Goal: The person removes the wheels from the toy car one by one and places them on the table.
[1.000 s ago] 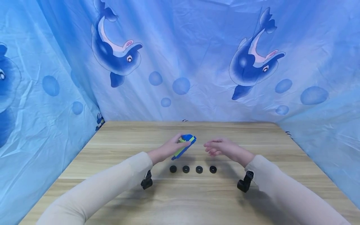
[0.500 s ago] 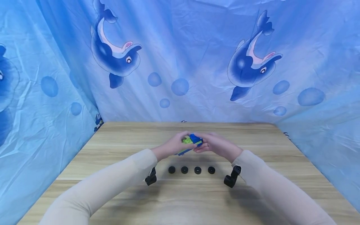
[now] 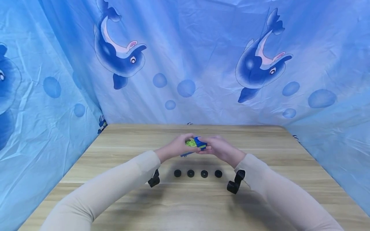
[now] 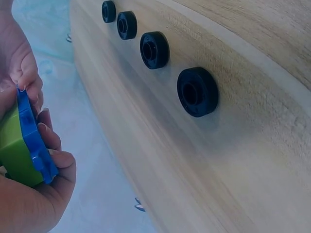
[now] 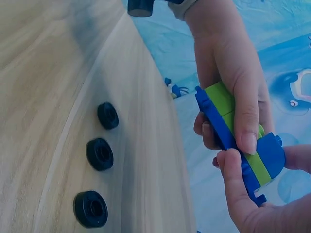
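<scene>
A green and blue building-block toy car body [image 5: 260, 167], with studs on top and a blue base plate, is held in the air over the table by both hands. My left hand [image 3: 175, 148] grips its green end, thumb along the near side and fingers round the base. At the other end, my right hand [image 3: 222, 149] pinches the blue sloped part between thumb and fingers. Below the hands lie several black toy wheels [image 3: 190, 173] in a row, apart from each other, hubs showing in the left wrist view. The fingers hide parts of the body.
The wood-grain table [image 3: 185, 205] spreads under both arms. Behind it and at the sides hangs a blue curtain [image 3: 185, 64] with dolphins. Each wrist wears a small black camera [image 3: 236, 182].
My right hand has moved left and taken hold of the car body's blue end. The left hand has turned the body more level. The wheels lie where they were.
</scene>
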Demonstrator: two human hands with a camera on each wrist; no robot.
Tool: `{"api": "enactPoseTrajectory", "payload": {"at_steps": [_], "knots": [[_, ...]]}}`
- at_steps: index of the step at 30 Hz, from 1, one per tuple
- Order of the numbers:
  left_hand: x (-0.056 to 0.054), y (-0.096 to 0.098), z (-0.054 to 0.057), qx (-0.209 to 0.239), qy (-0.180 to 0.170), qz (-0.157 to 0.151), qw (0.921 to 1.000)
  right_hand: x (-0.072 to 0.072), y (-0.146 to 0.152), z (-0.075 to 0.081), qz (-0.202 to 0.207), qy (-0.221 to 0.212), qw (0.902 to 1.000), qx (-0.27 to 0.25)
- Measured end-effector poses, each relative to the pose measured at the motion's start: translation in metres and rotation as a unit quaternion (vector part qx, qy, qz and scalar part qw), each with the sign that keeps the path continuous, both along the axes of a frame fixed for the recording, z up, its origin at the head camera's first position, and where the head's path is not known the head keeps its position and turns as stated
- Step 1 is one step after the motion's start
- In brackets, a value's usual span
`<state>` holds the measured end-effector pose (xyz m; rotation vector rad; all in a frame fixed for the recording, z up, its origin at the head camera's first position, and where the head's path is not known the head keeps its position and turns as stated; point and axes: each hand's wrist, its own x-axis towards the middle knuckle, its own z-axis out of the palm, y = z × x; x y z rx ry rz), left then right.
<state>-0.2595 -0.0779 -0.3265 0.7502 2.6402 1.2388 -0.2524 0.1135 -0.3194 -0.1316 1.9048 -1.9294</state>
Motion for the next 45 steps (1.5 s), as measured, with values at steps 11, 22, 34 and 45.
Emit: {"api": "enactPoseTrajectory", "payload": {"at_steps": [11,22,34,45], "knots": [[-0.002,-0.005,0.0,0.016,-0.016,0.032,0.9992,-0.004,0.005,0.001,-0.027,0.011,0.9996,0.004],[-0.01,-0.017,0.008,0.176,-0.113,0.118,0.9707,-0.017,0.02,0.009,-0.06,0.012,0.9966,-0.055],[-0.021,-0.014,0.019,0.226,-0.144,0.165,0.9491,-0.035,0.027,0.009,-0.068,0.001,0.9927,-0.099],[-0.04,-0.016,0.005,0.221,-0.155,0.182,0.9455,-0.054,0.025,0.009,-0.09,-0.026,0.995,-0.032]]}}
